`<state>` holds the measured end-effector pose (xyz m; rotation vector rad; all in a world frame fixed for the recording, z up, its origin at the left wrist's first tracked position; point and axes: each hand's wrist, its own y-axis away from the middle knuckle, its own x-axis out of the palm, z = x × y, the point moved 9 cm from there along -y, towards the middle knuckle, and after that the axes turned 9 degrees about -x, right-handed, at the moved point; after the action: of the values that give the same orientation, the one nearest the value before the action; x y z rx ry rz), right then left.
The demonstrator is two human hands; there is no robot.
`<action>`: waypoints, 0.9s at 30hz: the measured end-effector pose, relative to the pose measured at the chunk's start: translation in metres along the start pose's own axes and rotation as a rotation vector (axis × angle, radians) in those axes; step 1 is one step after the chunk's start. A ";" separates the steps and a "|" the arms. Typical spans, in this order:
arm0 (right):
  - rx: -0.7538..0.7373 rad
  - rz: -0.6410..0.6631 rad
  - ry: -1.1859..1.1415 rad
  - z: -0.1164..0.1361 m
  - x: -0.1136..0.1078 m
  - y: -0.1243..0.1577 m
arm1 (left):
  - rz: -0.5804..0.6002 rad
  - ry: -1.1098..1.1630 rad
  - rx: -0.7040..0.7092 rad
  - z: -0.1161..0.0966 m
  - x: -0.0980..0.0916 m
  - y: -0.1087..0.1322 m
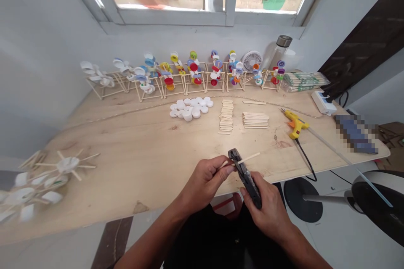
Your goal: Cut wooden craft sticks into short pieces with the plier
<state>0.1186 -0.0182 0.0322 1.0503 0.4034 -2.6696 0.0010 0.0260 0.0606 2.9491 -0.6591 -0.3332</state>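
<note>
My left hand (205,180) pinches a thin wooden stick (250,158) between thumb and fingers, with the stick's far end pointing right over the tabletop. My right hand (263,207) grips a black plier-type cutter (245,177), and the cutter's jaws sit at the stick. Both hands are held together above the front edge of the plywood table (132,151). Beyond them lie a pile of white bottle caps (188,108) and stacks of flat wooden craft sticks (255,120).
A yellow hot glue gun (296,124) lies to the right, its black cord hanging over the edge. Several stick-and-cap models (193,76) line the back of the table, and a blurred white model (47,180) sits at left. A standing fan (375,191) is at lower right.
</note>
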 end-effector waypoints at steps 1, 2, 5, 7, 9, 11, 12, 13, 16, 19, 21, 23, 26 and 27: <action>0.003 0.002 -0.010 0.001 0.000 0.000 | -0.017 -0.034 0.021 -0.001 -0.001 0.001; 0.008 0.006 -0.018 0.001 0.000 0.000 | -0.032 -0.069 0.040 -0.002 -0.001 0.002; 0.029 0.020 -0.030 0.000 0.002 0.000 | -0.086 -0.165 0.098 -0.006 -0.003 0.004; 0.046 0.026 -0.030 -0.001 0.002 0.000 | -0.125 -0.229 0.144 -0.010 -0.004 0.006; 0.059 0.030 -0.041 -0.001 0.003 0.001 | -0.166 -0.297 0.190 -0.015 -0.005 0.007; 0.066 0.039 -0.065 -0.001 0.003 0.001 | -0.196 -0.366 0.226 -0.018 -0.004 0.009; 0.069 0.045 -0.079 0.000 0.003 0.001 | -0.210 -0.400 0.241 -0.020 -0.004 0.009; 0.074 0.051 -0.092 0.000 0.003 0.002 | -0.223 -0.433 0.254 -0.020 -0.004 0.010; 0.096 0.062 -0.116 0.000 0.004 0.002 | -0.258 -0.533 0.288 -0.021 -0.002 0.011; 0.111 0.067 -0.133 -0.001 0.005 0.001 | -0.301 -0.624 0.333 -0.022 -0.001 0.013; 0.117 0.071 -0.144 -0.002 0.006 0.001 | -0.334 -0.684 0.365 -0.023 0.000 0.015; 0.119 0.070 -0.144 -0.002 0.006 0.001 | -0.366 -0.744 0.395 -0.024 0.002 0.016; 0.118 0.065 -0.127 -0.003 0.006 0.001 | -0.403 -0.816 0.428 -0.026 0.003 0.017; 0.115 0.061 -0.118 -0.003 0.006 0.001 | -0.407 -0.825 0.431 -0.026 0.004 0.017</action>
<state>0.1159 -0.0186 0.0259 0.9136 0.1933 -2.7111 0.0034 0.0107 0.0875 3.2575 -0.1634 -1.6883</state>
